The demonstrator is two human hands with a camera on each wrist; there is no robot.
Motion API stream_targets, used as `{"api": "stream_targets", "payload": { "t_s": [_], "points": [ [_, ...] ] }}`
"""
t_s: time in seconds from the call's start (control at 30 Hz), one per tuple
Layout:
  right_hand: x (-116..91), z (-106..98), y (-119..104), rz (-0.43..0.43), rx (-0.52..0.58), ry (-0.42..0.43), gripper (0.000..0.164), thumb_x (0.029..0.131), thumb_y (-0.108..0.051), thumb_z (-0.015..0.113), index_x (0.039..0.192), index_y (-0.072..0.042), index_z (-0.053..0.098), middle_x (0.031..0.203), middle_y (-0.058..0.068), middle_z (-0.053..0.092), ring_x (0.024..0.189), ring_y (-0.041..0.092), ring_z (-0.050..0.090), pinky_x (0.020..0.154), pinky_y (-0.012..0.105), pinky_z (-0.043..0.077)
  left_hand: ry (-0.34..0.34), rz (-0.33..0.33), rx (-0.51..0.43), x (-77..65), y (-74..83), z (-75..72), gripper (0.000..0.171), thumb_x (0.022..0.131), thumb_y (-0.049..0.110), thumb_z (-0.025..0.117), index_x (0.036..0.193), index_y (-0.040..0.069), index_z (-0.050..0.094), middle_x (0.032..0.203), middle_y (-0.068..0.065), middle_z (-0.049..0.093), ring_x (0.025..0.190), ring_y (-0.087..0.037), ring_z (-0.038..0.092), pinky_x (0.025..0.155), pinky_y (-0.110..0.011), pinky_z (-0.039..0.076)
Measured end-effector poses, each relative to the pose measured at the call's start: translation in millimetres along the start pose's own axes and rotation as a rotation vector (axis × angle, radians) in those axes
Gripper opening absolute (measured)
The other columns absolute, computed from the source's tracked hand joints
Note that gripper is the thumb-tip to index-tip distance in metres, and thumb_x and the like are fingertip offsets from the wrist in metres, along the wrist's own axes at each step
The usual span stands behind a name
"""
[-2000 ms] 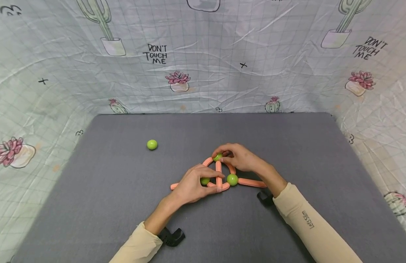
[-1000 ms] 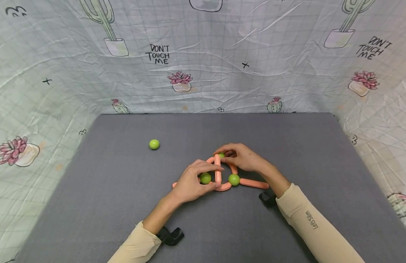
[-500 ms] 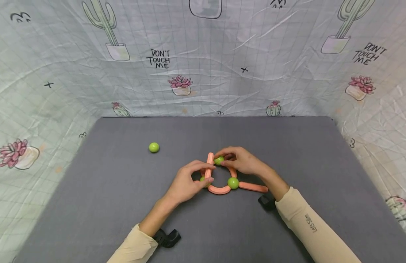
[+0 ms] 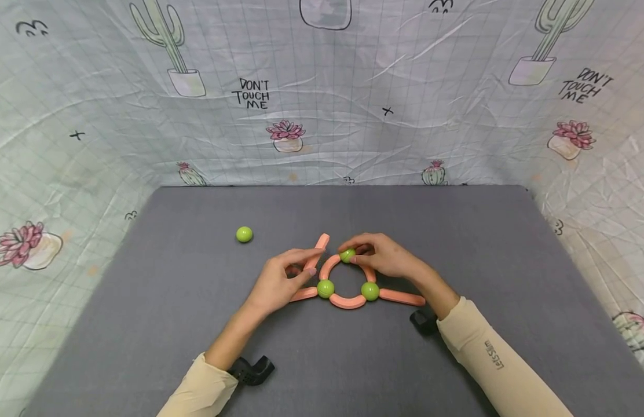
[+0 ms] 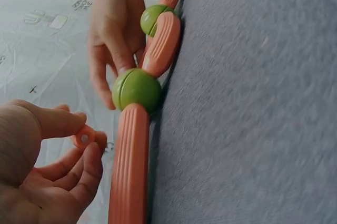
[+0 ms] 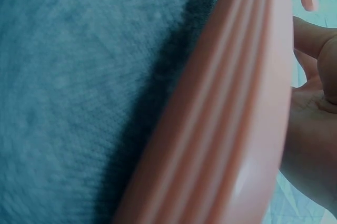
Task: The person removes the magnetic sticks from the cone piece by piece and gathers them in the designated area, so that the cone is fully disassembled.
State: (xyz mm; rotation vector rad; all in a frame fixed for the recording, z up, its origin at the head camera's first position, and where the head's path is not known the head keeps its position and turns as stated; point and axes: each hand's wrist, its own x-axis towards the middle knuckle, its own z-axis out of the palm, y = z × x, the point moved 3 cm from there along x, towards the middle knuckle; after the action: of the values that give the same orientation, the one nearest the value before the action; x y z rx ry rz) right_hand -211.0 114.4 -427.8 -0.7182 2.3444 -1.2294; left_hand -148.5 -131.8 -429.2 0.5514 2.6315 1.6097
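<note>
Between thumb and fingers, my left hand (image 4: 277, 281) pinches a straight orange magnetic rod (image 4: 322, 242), tilted, left of the ring; its round end (image 5: 84, 138) faces the left wrist camera. My right hand (image 4: 384, 255) grips the top green ball (image 4: 347, 255) of a ring on the table. Curved orange rods (image 4: 348, 302) join this ball to a left green ball (image 4: 325, 289) and a right green ball (image 4: 370, 291). Straight orange rods reach outward from both: the left rod (image 4: 304, 294) is partly behind my left hand, the right rod (image 4: 402, 297) ends near my right wrist.
A loose green ball (image 4: 244, 234) lies on the grey table (image 4: 197, 324) at the back left. A fabric backdrop (image 4: 332, 150) with cactus drawings surrounds the table at the back and sides. Black camera mounts (image 4: 253, 370) hang at both wrists.
The straight rod in my left hand has moved left, from over the ring's middle to outside it, and now leans. My right hand stays at the top ball.
</note>
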Motion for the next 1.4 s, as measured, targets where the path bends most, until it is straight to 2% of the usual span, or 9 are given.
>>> {"api": "stream_targets", "payload": {
  "t_s": [0.13, 0.23, 0.4, 0.63, 0.73, 0.83, 1.03, 1.23, 1.4],
  "points": [
    [0, -1, -1, -0.002, 0.002, 0.005, 0.034, 0.1, -0.008, 0.067, 0.133, -0.016, 0.072, 0.129, 0.008, 0.07, 0.111, 0.024, 0.068, 0.094, 0.039, 0.056, 0.015, -0.021, 0.012, 0.9, -0.7, -7.4, 0.053, 0.095, 0.007, 0.076, 0.145, 0.016, 0.062, 0.128, -0.01, 0.073, 0.102, -0.023, 0.072, 0.078, -0.024, 0.056],
    [-1, -2, -2, -0.004, 0.006, 0.006, 0.033, 0.101, -0.007, 0.067, 0.133, -0.015, 0.072, 0.129, 0.009, 0.07, 0.11, 0.023, 0.068, 0.093, 0.039, 0.056, 0.036, -0.033, 0.016, 1.2, -1.1, -11.7, 0.052, 0.094, 0.006, 0.076, 0.143, 0.014, 0.063, 0.125, -0.01, 0.074, 0.101, -0.023, 0.072, 0.073, -0.023, 0.053],
    [0, 0, -1, 0.001, 0.002, 0.013, 0.033, 0.1, -0.007, 0.068, 0.132, -0.016, 0.072, 0.129, 0.008, 0.07, 0.109, 0.023, 0.067, 0.093, 0.038, 0.056, 0.07, -0.076, 0.038, -0.9, -5.9, -17.9, 0.042, 0.092, 0.006, 0.078, 0.132, 0.018, 0.071, 0.116, -0.008, 0.077, 0.084, -0.018, 0.067, 0.069, -0.024, 0.051],
    [-2, 4, 0, -0.008, -0.008, 0.003, 0.032, 0.101, -0.009, 0.067, 0.133, -0.014, 0.072, 0.131, 0.01, 0.069, 0.111, 0.024, 0.066, 0.092, 0.035, 0.056, 0.085, -0.159, 0.079, -6.6, -19.0, -26.0, 0.033, 0.093, 0.01, 0.079, 0.125, 0.018, 0.075, 0.103, -0.007, 0.078, 0.068, -0.014, 0.06, 0.056, -0.024, 0.044],
    [-2, 3, -2, -0.011, -0.007, 0.004, 0.033, 0.101, -0.009, 0.067, 0.133, -0.014, 0.072, 0.131, 0.01, 0.069, 0.111, 0.025, 0.067, 0.092, 0.035, 0.055, 0.086, -0.162, 0.079, -7.0, -22.3, -28.7, 0.031, 0.093, 0.01, 0.078, 0.124, 0.015, 0.076, 0.1, -0.009, 0.077, 0.072, -0.012, 0.063, 0.06, -0.022, 0.047],
    [-2, 1, -2, -0.01, -0.009, 0.01, 0.032, 0.101, -0.008, 0.068, 0.132, -0.014, 0.072, 0.13, 0.01, 0.069, 0.11, 0.025, 0.067, 0.091, 0.034, 0.055, 0.092, -0.149, 0.067, -5.5, -24.8, -30.7, 0.03, 0.093, 0.009, 0.079, 0.122, 0.012, 0.076, 0.104, -0.01, 0.077, 0.081, -0.012, 0.068, 0.07, -0.021, 0.054],
    [-2, -1, -3, -0.017, -0.005, 0.008, 0.032, 0.1, -0.007, 0.068, 0.131, -0.014, 0.073, 0.128, 0.011, 0.07, 0.109, 0.024, 0.067, 0.091, 0.035, 0.055, 0.114, -0.127, 0.03, -4.1, -29.3, -37.3, 0.028, 0.091, 0.006, 0.08, 0.119, 0.01, 0.078, 0.111, -0.012, 0.074, 0.096, -0.018, 0.07, 0.084, -0.021, 0.059],
    [-2, -1, -4, -0.022, -0.004, 0.004, 0.032, 0.1, -0.008, 0.068, 0.132, -0.013, 0.072, 0.129, 0.012, 0.07, 0.109, 0.024, 0.066, 0.091, 0.036, 0.054, 0.138, -0.125, 0.031, -8.1, -33.5, -48.0, 0.027, 0.092, 0.009, 0.079, 0.12, 0.009, 0.078, 0.113, -0.012, 0.075, 0.103, -0.024, 0.074, 0.088, -0.025, 0.06],
    [-1, -1, -2, -0.016, -0.004, 0.007, 0.033, 0.1, -0.007, 0.068, 0.132, -0.013, 0.072, 0.128, 0.009, 0.07, 0.109, 0.024, 0.066, 0.092, 0.035, 0.055, 0.141, -0.169, 0.009, -10.7, -37.4, -56.0, 0.026, 0.094, 0.011, 0.078, 0.119, 0.01, 0.078, 0.116, -0.013, 0.076, 0.104, -0.025, 0.077, 0.084, -0.02, 0.059]
  ]
}}
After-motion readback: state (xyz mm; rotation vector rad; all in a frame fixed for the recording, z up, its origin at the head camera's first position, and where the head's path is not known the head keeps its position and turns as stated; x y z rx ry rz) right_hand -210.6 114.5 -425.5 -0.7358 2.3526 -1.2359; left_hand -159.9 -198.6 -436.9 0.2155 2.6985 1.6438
